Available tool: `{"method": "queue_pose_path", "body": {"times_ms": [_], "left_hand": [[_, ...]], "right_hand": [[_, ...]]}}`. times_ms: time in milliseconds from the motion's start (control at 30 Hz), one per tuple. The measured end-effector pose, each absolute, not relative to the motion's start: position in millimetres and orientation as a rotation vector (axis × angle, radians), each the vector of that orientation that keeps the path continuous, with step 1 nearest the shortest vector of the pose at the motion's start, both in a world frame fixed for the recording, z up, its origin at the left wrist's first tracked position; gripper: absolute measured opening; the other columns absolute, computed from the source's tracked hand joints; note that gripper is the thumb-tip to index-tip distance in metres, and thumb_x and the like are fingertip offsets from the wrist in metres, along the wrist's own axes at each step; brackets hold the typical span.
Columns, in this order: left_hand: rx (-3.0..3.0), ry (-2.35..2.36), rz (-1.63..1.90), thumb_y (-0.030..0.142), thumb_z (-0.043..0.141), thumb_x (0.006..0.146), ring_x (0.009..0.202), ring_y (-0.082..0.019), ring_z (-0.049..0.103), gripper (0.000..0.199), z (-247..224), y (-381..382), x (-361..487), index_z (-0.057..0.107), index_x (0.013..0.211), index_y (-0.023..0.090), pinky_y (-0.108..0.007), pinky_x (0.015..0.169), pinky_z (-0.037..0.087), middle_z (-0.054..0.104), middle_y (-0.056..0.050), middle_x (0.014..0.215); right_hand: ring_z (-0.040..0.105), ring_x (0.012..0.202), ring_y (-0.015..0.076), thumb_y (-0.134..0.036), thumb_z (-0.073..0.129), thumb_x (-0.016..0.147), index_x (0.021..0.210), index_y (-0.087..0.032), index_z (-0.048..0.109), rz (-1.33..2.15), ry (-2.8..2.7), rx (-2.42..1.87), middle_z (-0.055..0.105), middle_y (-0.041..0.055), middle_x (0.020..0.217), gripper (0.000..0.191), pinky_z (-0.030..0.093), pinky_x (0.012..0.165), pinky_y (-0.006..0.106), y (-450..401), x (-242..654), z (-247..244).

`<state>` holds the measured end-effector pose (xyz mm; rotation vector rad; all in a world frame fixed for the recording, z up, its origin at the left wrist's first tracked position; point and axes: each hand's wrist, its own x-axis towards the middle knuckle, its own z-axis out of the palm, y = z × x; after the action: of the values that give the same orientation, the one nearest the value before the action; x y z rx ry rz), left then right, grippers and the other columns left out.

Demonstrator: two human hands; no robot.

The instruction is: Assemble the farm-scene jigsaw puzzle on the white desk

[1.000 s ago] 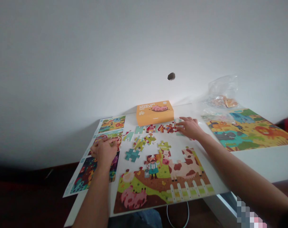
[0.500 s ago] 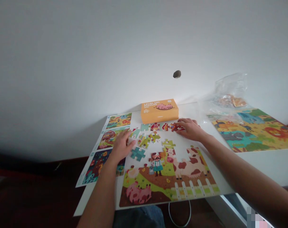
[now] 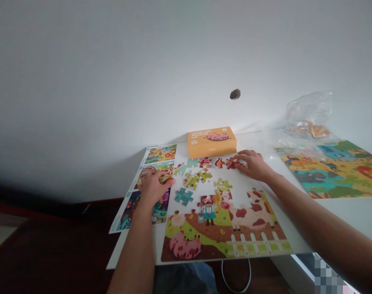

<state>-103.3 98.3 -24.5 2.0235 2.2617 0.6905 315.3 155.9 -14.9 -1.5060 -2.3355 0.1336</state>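
A partly joined farm jigsaw puzzle [image 3: 216, 228] shows a pig, a farmer and a cow. My left hand [image 3: 153, 188] rests on the printed picture sheet [image 3: 120, 218], thumb apart from the fingers and nothing visibly in its grasp. At the back, my right hand [image 3: 253, 165] has its fingers and thumb around a red puzzle piece [image 3: 242, 162], partly hidden by them. Beside it lies a row of barn pieces [image 3: 206, 162]. Loose green pieces [image 3: 198, 177] and a teal piece [image 3: 183, 196] sit between my hands.
An orange puzzle box [image 3: 212, 143] stands against the wall behind the pieces. To the right are a clear plastic bag [image 3: 310, 108] with orange pieces inside and an animal puzzle [image 3: 341, 167]. The white table [image 3: 351, 216] ends in front, above my knee.
My left hand has moved left, off the loose pieces and onto the picture sheet, uncovering a pale green piece. My right hand stays at the red pieces. The view has shifted slightly.
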Motion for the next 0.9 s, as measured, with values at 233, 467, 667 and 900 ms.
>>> {"method": "queue_pose_path", "body": {"times_ms": [233,467,667,900], "left_hand": [[1.733,2.304,1.024,0.047,0.071,0.069,0.099,-0.028,0.060,0.034,-25,103,-102,0.061,0.084,0.019,-0.047,0.091,0.046,0.065,-0.009,0.097],[1.028,1.444,1.591,0.034,0.073,0.069,0.078,-0.018,0.067,0.049,-11,99,-77,0.056,0.113,0.020,-0.036,0.074,0.056,0.069,-0.003,0.092],[1.171,1.069,1.141,0.026,0.080,0.070,0.071,-0.017,0.068,0.074,-1,83,-26,0.047,0.136,0.020,-0.030,0.066,0.056,0.072,-0.005,0.090],[1.348,0.753,0.984,0.022,0.075,0.076,0.107,-0.025,0.065,0.077,-6,81,2,0.040,0.144,0.031,-0.033,0.082,0.055,0.054,-0.013,0.138]], "right_hand": [[0.055,0.114,0.0301,-0.043,0.053,0.091,0.121,-0.029,0.067,0.127,-2.310,-1.499,0.062,0.0097,0.127,0.037,0.040,0.094,0.043,156,314,-14],[0.061,0.102,0.0243,-0.039,0.050,0.094,0.108,-0.024,0.072,0.181,-2.226,-1.357,0.070,0.0084,0.111,0.030,0.044,0.092,0.037,146,301,-5],[0.064,0.081,0.0194,-0.039,0.046,0.098,0.109,-0.020,0.069,0.283,-2.221,-1.006,0.072,0.0093,0.092,0.032,0.048,0.080,0.033,117,271,8],[0.062,0.091,0.0188,-0.036,0.048,0.099,0.137,-0.023,0.053,0.485,-2.479,-0.540,0.067,0.0103,0.103,0.041,0.049,0.080,0.032,100,250,12]]}}
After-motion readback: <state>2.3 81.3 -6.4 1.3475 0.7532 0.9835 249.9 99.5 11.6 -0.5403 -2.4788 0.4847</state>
